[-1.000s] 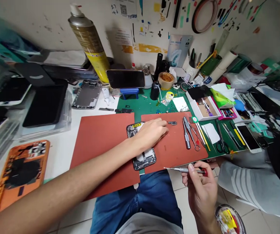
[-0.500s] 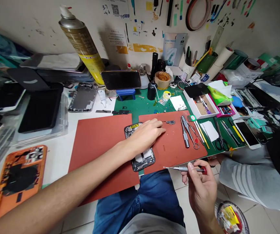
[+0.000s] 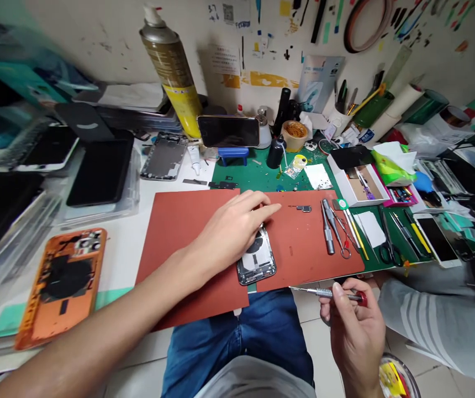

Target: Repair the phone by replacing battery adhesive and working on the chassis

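Note:
An opened phone body [image 3: 258,265] lies on the seam between two red-brown mats [image 3: 171,232]. My left hand [image 3: 237,224] rests over its upper part, fingers curved around the far end and thumb pointing right; the palm hides whatever lies beneath. My right hand [image 3: 357,315] is in front of the table edge, closed around a slim metal screwdriver [image 3: 324,292] with a red end, its tip pointing left. A small metal part [image 3: 303,208] sits on the right mat, beside tweezers and another tool [image 3: 327,226].
A spray can [image 3: 175,77] stands at the back left near a propped phone [image 3: 229,131]. An orange phone housing [image 3: 66,284] lies at left. Open boxes [image 3: 357,182] and scissors [image 3: 388,243] are at right. Beside me is a person's grey sleeve [image 3: 436,320].
The view has shifted, so the scene sits further right. My left hand has moved a little toward the left over the phone, uncovering more of its lower half. The screwdriver stays in my right hand.

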`<state>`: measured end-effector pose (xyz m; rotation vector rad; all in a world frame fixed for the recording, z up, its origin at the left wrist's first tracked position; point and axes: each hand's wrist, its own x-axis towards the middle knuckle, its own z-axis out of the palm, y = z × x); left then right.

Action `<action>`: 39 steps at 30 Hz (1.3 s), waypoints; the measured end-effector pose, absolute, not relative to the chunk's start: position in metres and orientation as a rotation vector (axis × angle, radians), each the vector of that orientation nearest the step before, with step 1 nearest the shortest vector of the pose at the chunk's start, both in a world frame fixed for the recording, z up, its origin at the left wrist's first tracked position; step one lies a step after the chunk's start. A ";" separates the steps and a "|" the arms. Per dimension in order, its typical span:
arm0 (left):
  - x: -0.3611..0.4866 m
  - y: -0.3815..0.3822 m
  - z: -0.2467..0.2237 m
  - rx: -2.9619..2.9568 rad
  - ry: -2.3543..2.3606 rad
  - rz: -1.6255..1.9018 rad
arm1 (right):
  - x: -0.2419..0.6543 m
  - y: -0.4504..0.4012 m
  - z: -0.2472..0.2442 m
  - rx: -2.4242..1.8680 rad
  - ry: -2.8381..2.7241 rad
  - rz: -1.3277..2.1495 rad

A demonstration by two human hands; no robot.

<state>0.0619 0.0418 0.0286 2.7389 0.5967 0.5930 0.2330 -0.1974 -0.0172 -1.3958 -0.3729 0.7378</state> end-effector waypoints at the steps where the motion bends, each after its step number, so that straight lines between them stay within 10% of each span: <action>1: 0.049 0.036 0.034 2.729 0.631 0.637 | 0.233 -0.197 -0.016 -1.404 -0.388 0.741; 39: -0.037 -0.050 -0.015 2.470 0.654 0.474 | 0.188 -0.141 0.043 -1.604 -1.953 0.092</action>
